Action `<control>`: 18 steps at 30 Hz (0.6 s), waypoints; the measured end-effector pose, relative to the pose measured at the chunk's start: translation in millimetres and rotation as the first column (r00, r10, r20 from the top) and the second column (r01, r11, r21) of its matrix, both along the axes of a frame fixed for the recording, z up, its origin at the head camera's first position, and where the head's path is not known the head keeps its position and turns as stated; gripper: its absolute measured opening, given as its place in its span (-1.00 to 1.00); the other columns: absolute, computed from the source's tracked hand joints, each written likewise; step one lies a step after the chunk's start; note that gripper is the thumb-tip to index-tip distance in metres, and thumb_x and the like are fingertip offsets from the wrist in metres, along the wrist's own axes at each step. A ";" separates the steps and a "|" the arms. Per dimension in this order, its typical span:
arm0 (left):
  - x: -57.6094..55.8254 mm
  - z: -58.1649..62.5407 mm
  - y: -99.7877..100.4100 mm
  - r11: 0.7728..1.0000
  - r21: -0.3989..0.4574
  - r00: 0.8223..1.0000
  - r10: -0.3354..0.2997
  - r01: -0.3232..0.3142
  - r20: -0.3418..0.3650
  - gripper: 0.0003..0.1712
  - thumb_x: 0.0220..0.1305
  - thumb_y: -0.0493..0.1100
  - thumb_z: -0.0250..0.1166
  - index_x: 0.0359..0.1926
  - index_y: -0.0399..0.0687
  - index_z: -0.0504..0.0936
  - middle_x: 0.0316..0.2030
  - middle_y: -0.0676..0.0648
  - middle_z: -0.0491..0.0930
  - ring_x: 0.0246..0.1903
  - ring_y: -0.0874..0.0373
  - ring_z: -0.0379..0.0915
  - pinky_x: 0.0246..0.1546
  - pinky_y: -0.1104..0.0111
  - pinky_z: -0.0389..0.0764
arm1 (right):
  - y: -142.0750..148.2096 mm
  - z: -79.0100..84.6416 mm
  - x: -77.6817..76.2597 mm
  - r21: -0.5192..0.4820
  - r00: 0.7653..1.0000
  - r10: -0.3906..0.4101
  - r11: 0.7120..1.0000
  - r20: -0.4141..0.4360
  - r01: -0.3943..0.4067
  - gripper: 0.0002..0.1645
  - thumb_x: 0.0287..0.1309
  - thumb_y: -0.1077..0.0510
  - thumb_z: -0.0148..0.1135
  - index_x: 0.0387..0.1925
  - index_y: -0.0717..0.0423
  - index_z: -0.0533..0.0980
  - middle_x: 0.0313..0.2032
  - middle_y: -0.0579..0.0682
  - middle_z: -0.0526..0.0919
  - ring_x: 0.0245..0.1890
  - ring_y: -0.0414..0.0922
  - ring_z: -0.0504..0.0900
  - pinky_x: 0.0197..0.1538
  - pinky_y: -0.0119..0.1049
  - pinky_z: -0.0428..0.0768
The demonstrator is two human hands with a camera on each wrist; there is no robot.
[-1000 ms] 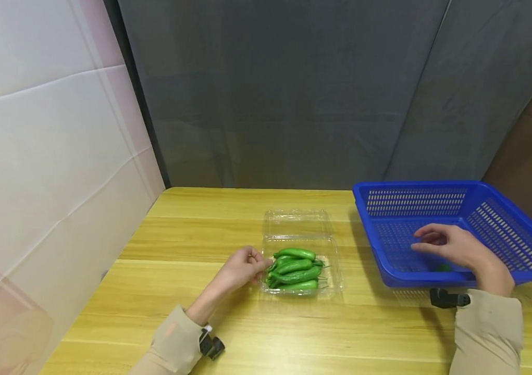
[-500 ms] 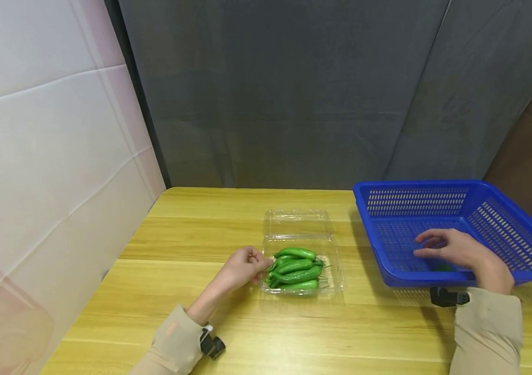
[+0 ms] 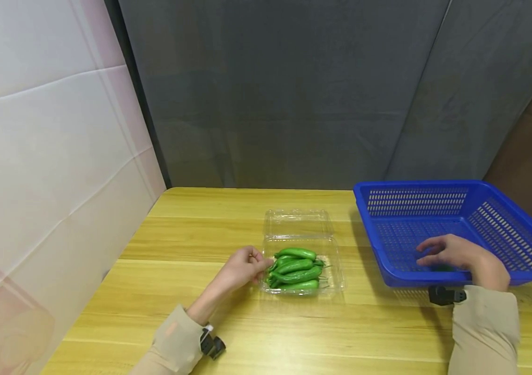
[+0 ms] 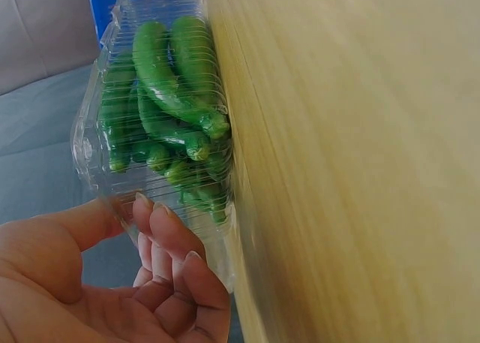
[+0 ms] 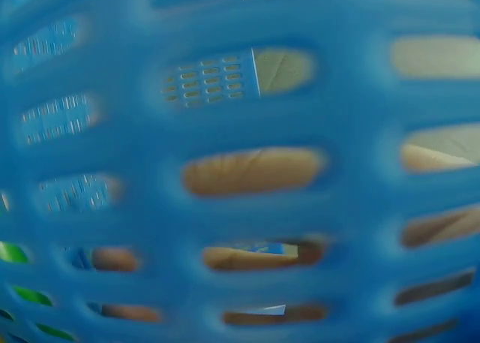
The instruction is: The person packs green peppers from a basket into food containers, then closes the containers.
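Observation:
A clear plastic clamshell box (image 3: pixel 298 225) lies with its lid folded back, its base filled with several green peppers (image 3: pixel 296 266). My left hand (image 3: pixel 242 268) pinches the box's left rim between thumb and fingertips; in the left wrist view the thumb (image 4: pixel 97 221) meets the rim beside the stem ends. Inside the blue plastic basket (image 3: pixel 370 245), my right hand (image 3: pixel 462 255) reaches low with thumb and fingers apart. Something green (image 3: pixel 443 267) lies just under it, partly hidden by the hand. Through the basket's slots, the right wrist view shows slivers of green (image 5: pixel 31 294) near the fingers.
The slotted basket wall fills most of the right wrist view. Wooden table top (image 3: pixel 190 229) stretches around the box, with a grey curtain (image 3: pixel 266 94) behind it. A pale cloth wall (image 3: pixel 50 156) stands at the left.
My right hand has dipped slightly lower into the basket, closer over the green thing. My left hand and the box of peppers have stayed put.

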State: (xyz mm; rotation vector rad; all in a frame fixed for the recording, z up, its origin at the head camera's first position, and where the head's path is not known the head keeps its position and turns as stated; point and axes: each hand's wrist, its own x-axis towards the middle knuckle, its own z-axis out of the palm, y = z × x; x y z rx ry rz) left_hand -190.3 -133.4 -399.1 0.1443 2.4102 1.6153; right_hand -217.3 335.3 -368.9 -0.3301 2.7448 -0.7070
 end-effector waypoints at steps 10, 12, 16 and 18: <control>0.3 0.6 1.4 1.000 0.012 1.000 0.006 -0.006 0.004 -0.76 0.36 -0.21 0.34 -0.25 -0.27 0.46 -0.48 -0.10 0.51 -0.50 0.13 0.44 -0.47 0.36 0.55 | -0.9 -2.8 -0.2 -0.028 0.996 -0.019 0.999 0.092 0.021 -0.60 0.13 0.12 0.44 -0.12 0.37 0.62 -0.19 0.25 0.72 -0.18 0.03 0.66 -0.04 0.01 0.54; -0.2 -0.1 1.1 1.000 0.010 1.000 0.002 -0.002 0.003 -0.76 0.36 -0.21 0.34 -0.26 -0.27 0.46 -0.49 -0.10 0.51 -0.51 0.13 0.44 -0.47 0.37 0.55 | -1.5 -2.3 0.4 -0.040 0.994 -0.023 0.999 0.104 0.028 -0.64 0.12 0.17 0.44 -0.15 0.38 0.62 -0.22 0.20 0.73 -0.23 -0.06 0.64 -0.09 -0.10 0.53; -0.4 -0.7 0.7 1.000 0.004 1.000 0.001 -0.001 -0.001 -0.76 0.36 -0.20 0.35 -0.25 -0.27 0.46 -0.49 -0.10 0.52 -0.51 0.14 0.44 -0.47 0.38 0.55 | -1.4 -1.7 1.4 -0.028 0.992 -0.026 0.999 0.120 0.030 -0.72 0.10 0.21 0.43 -0.19 0.32 0.65 -0.24 0.11 0.72 -0.26 -0.09 0.57 -0.13 -0.16 0.49; -0.3 -0.7 0.6 1.000 0.004 1.000 0.001 -0.001 -0.003 -0.75 0.36 -0.20 0.35 -0.25 -0.27 0.46 -0.49 -0.11 0.52 -0.51 0.14 0.44 -0.47 0.37 0.55 | -0.9 -1.1 1.8 -0.011 0.992 -0.031 0.999 0.125 0.033 -0.76 0.08 0.21 0.43 -0.22 0.26 0.67 -0.22 0.08 0.70 -0.23 -0.04 0.53 -0.12 -0.14 0.47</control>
